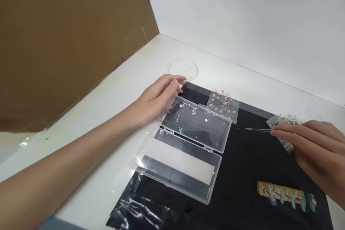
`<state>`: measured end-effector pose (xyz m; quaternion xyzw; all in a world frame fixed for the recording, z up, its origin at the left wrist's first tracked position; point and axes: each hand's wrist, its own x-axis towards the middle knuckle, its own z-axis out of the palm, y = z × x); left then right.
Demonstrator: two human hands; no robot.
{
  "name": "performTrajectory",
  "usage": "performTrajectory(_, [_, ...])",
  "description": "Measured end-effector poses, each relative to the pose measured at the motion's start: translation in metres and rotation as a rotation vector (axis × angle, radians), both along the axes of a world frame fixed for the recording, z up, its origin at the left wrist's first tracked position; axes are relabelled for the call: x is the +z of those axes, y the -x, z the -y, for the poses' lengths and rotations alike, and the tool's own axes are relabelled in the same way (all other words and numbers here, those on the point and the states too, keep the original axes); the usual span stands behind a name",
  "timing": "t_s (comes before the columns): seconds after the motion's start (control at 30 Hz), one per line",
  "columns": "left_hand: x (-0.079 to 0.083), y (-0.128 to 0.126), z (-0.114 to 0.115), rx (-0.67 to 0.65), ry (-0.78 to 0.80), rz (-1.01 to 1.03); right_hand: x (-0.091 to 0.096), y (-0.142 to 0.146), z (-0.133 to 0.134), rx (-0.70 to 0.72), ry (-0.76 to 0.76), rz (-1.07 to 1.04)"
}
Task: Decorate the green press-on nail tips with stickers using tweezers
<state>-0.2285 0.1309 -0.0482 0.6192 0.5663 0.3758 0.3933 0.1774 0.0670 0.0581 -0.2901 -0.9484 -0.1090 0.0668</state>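
My left hand (157,99) rests with fingers stretched out on the left end of an open clear plastic case (198,129), touching its rim. Small coloured charms (192,110) lie scattered in the case's far half. Its lid half (178,167) lies flat toward me. My right hand (312,147) is closed in a pinch on thin metal tweezers (257,129), whose tip points left over the black mat (242,179). A sticker sheet (283,129) lies partly under that hand.
A second sticker sheet (223,106) lies behind the case. A wooden strip holding several pale green false nails (287,194) sits at the mat's near right. A clear round dish (183,69) stands on the white table. A cardboard panel (67,36) walls the left; crinkled plastic film (137,205) lies near me.
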Motion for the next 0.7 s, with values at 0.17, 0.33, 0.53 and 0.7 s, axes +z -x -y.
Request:
performTrajectory(0.17, [0.000,0.000,0.000,-0.005,0.011,0.019,0.003,-0.001,0.001,-0.010,0.015,-0.022])
performTrajectory(0.33, [-0.001,0.001,-0.001,-0.010,0.013,0.011,0.006,-0.008,0.003,-0.015,0.020,-0.014])
performTrajectory(0.53, [-0.002,0.001,-0.001,-0.013,-0.001,0.007,0.005,-0.011,0.012,-0.064,0.018,-0.041])
performTrajectory(0.7, [0.000,0.001,-0.001,0.010,0.054,-0.005,-0.002,-0.004,0.011,-0.061,0.014,-0.064])
